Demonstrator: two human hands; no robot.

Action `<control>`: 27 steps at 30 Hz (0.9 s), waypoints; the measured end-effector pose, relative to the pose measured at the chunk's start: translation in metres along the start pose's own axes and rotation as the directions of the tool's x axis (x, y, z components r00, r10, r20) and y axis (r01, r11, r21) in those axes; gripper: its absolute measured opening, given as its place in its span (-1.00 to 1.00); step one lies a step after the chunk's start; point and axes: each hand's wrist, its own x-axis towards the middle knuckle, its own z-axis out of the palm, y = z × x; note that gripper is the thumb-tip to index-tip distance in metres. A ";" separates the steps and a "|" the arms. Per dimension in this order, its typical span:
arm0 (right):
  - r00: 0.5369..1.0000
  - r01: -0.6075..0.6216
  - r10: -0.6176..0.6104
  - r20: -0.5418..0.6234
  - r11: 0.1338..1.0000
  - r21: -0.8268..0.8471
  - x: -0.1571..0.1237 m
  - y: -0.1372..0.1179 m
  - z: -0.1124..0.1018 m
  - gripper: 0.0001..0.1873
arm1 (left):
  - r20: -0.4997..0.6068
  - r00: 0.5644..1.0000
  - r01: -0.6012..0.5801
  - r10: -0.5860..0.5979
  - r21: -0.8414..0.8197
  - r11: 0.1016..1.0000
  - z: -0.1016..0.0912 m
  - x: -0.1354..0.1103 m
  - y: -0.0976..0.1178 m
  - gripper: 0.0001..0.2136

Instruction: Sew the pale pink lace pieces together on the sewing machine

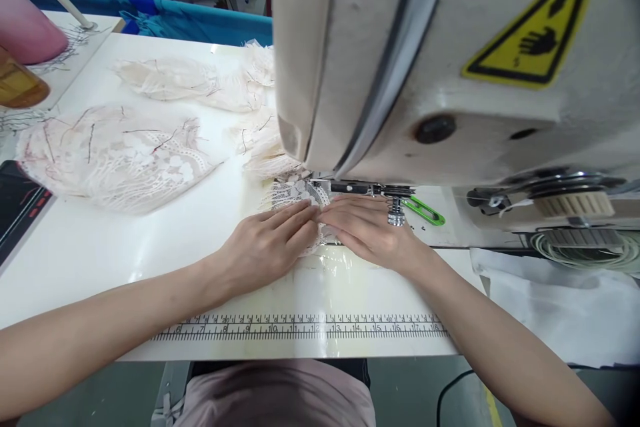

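Observation:
White lace (296, 193) lies under the head of a sewing machine (345, 67). My left hand (265, 240) rests flat on the lace, fingers stretched out to the right. From the other side my right hand (373, 233) lies with its fingers extended over the lace, just behind the machine's silver thumbscrew (396, 213). The fingertips of both hands nearly meet. Parts of the lace are covered by my hands, and the machine head blocks the view of the needle. Beside my right wrist is a green-handled thread snipper (425, 211).
Loose lace pieces with dark thread ends, one at left (115, 157) and another farther back (175, 80), lie on the white table. A printed ruler (300, 328) runs along the front edge. A black device (20, 207), pink thread cone (30, 20) and white cloth (560, 307) are at the sides.

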 end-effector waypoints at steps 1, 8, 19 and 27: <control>1.000 0.017 -0.018 -0.012 1.000 -0.005 0.000 0.000 0.001 -0.85 | 0.001 1.000 0.001 -0.001 0.001 1.000 0.000 0.000 0.000 -0.79; 0.992 0.093 -0.101 -0.075 0.990 -0.102 -0.006 -0.008 0.011 -0.75 | 0.019 1.000 0.001 -0.002 0.059 0.998 -0.005 -0.003 -0.003 -0.79; 0.991 0.104 -0.117 -0.060 0.976 -0.191 0.003 -0.014 0.019 -0.79 | 0.014 0.996 0.088 -0.089 0.079 0.993 -0.007 -0.002 -0.009 -0.81; 0.994 0.094 -0.103 -0.027 0.968 -0.231 0.002 -0.012 0.020 -0.78 | 0.037 0.991 0.124 -0.129 0.117 0.985 -0.004 -0.001 -0.011 -0.83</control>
